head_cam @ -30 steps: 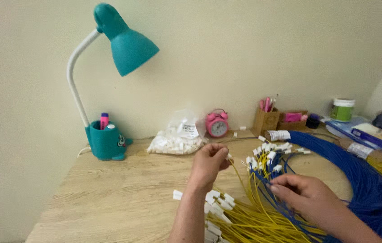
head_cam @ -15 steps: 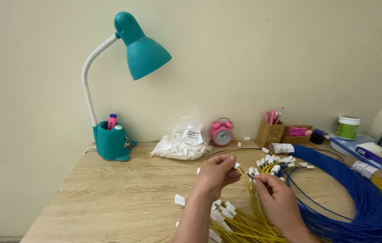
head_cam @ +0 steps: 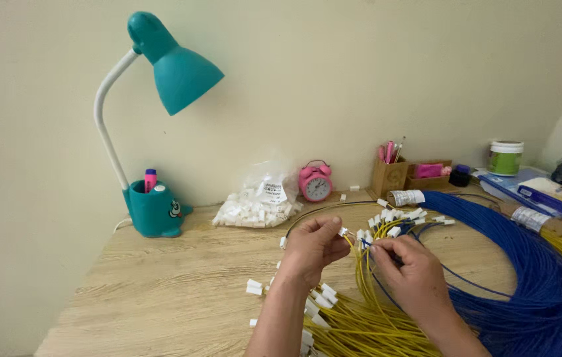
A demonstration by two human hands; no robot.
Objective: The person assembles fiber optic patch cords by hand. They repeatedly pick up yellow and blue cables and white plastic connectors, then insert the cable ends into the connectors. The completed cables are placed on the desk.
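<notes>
Nearest me the yellow wires (head_cam: 367, 327) fan across the wooden desk (head_cam: 162, 297), their white connectors (head_cam: 320, 301) splayed where I can pick them; my left hand (head_cam: 312, 248) is closed in a pinch on one small white connector (head_cam: 343, 232), held up so its end faces me; my right hand (head_cam: 410, 268) pinches a thin wire end just beside it, fingertips nearly touching; to the right lies the blue wire coil (head_cam: 525, 277); beyond sit a bag of white connectors (head_cam: 258, 205), a pink alarm clock (head_cam: 315, 183) and the teal desk lamp (head_cam: 158, 132).
</notes>
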